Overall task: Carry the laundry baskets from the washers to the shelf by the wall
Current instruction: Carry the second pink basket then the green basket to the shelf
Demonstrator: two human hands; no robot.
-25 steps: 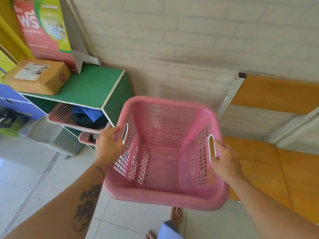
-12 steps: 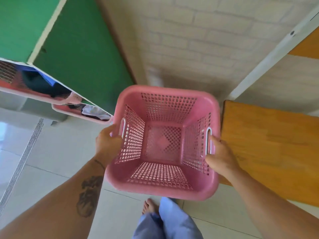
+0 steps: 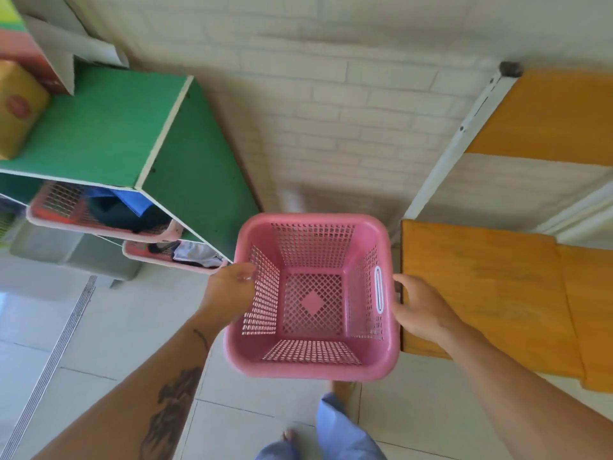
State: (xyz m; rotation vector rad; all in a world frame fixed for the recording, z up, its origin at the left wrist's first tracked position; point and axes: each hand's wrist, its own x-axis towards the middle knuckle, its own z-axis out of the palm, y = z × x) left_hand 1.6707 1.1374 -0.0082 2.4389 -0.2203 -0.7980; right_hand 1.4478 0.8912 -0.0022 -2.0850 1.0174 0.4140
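Where the pale tiled floor (image 3: 109,330) met a white brick wall (image 3: 331,104), a green shelf unit (image 3: 185,180) stood at the left, two pink baskets of clothes (image 3: 99,214) poking from its cubbies and a yellow parcel (image 3: 16,107) cut off on top. Between that unit and an orange-boarded white-framed rack (image 3: 481,287) at the right sat the empty pink laundry basket (image 3: 311,300), low by the floor. The left hand (image 3: 232,290) lay against its left rim, fingers loosely curled; whether it gripped could not be told. The right hand (image 3: 421,307) was spread open, touching the outer right wall beside the white handle slot (image 3: 378,292). Whether the basket's base touched the tiles was hidden. Bare toes (image 3: 288,436) and blue trouser cloth (image 3: 345,433) were cropped below.
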